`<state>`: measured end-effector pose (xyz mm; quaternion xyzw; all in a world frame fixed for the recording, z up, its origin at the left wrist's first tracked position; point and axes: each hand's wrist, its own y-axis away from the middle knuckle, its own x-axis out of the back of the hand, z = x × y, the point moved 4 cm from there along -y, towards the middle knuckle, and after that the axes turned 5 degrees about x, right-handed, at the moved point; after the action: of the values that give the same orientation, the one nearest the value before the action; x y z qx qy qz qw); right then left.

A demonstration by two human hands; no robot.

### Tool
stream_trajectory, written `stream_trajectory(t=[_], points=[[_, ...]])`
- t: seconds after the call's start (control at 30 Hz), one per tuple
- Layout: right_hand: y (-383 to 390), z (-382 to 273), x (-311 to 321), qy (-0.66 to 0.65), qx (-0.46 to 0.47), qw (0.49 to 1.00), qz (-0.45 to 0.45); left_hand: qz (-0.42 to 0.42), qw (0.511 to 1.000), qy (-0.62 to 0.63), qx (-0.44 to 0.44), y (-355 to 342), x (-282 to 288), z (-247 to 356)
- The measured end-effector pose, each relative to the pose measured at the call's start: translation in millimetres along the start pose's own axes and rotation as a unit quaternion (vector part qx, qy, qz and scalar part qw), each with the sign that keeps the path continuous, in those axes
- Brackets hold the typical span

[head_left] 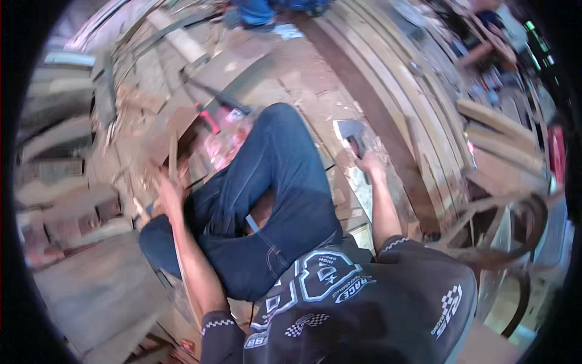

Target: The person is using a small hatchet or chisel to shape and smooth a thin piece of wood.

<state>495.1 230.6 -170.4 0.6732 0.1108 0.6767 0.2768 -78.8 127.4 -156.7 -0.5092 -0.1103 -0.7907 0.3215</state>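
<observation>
Workshop floor: right hand (371,164) holds hatchet (351,134), head seemingly pointing away

Hatchet (350,134) handle hidden in right hand (371,165)

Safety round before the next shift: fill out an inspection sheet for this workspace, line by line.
Surface: wooden planks and boards underfoot, dusty, with wood chips scattered about.
Job's things: small axe with a grey head, and a narrow wood piece standing upright.
Clutter: a red-handled tool lying on the planks, offcuts and scrap wood at the left, pink wrapping near the knee.
Grippers: right hand closed on the axe handle; left hand gripping the wood piece near its lower end.
Cables: nothing seen.
Surroundings: a wooden wheel frame at the right; other people at the top edge and upper right; picture blurred, so fine detail is unclear.
</observation>
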Motion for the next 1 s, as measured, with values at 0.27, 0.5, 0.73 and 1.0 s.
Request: stream_trajectory(t=[0.27,0.5,0.73,1.0], points=[[2.1,106.6,37.7,-0.161,-0.058,0.909,0.38,-0.131,0.988,-0.054,0.064,-10.7,-24.9,-7.7],[18.6,185.3,51.3,-0.08,-0.221,0.877,0.419,-0.123,0.991,-0.033,0.036,-20.2,-39.5,-26.6],[-11.3,192.2,-6.9,-0.091,-0.204,0.946,0.235,-0.134,0.989,0.009,0.055,-23.1,-44.0,-40.6],[-11.5,195.9,-0.6,-0.055,-0.218,0.94,0.257,-0.122,0.992,0.041,0.001,-15.4,-26.8,-5.3]])
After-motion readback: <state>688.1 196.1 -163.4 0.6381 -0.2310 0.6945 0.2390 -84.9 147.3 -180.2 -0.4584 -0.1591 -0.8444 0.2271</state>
